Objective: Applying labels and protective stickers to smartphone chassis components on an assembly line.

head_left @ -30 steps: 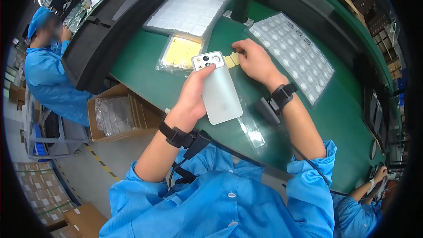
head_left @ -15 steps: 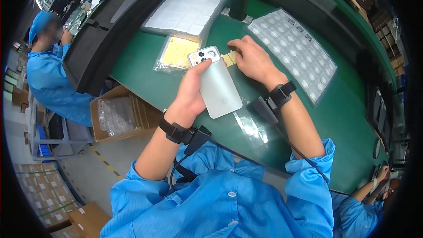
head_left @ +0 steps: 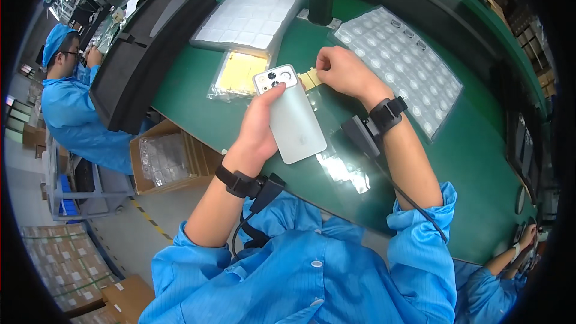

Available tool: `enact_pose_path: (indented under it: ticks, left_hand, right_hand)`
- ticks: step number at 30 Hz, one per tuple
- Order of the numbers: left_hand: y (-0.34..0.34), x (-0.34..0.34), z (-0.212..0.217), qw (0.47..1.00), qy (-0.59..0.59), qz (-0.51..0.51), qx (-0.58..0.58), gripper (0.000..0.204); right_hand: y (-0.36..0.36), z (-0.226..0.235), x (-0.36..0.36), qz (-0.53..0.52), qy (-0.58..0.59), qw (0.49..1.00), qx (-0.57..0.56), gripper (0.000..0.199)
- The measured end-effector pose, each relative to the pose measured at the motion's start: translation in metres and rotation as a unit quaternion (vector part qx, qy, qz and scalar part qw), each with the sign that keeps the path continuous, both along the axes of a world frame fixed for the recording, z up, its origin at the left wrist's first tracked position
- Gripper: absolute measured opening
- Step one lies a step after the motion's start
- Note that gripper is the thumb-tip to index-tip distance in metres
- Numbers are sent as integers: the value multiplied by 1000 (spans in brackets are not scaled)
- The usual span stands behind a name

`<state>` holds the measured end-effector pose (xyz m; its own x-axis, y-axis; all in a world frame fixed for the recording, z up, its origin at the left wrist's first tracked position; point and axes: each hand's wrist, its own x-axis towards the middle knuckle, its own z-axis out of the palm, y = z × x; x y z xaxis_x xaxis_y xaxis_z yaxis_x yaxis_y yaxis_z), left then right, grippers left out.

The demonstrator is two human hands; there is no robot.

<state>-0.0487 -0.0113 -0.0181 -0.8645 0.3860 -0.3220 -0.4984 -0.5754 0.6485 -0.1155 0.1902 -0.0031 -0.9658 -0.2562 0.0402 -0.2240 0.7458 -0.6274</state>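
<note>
- Silver phone back cover (head_left: 293,121), camera end up, gripped along its left edge by left hand (head_left: 259,127), fingers wrapped round it, thumb near the lens cut-outs; held just above green table (head_left: 480,162).
- Right of the cover's top end: right hand (head_left: 342,69), fingertips pinched on small yellow piece (head_left: 310,78), possibly a sticker strip; too small to tell.
- Left of the cover's top: yellow sheet in clear bag (head_left: 237,75).
- Beyond the cover: white tray (head_left: 255,15); far right, clear blister tray (head_left: 408,66).
</note>
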Motion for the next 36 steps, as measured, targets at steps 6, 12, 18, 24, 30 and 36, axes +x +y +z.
enact_pose_path:
  ticks: [6,12,18,24,30,36]
  left_hand:
    - [-2,0,1,1000,7,-10,11,41]
    - [-6,-3,2,999,20,-20,13,43]
    - [-7,-5,1,999,24,-43,23,43]
    - [-3,0,7,999,17,-28,5,43]
    - [-1,0,8,999,14,-37,8,45]
    - [-1,-1,9,999,26,-35,-6,45]
  right_hand:
    - [-1,-10,4,-17,42,999,-13,15]
    - [-9,-7,13,-50,49,997,39,14]
    - [-12,-14,23,-83,121,988,35,14]
    - [-7,-5,12,-52,69,995,42,14]
    - [-4,-11,2,-6,89,993,72,14]
    - [-3,-12,8,-6,116,991,63,13]
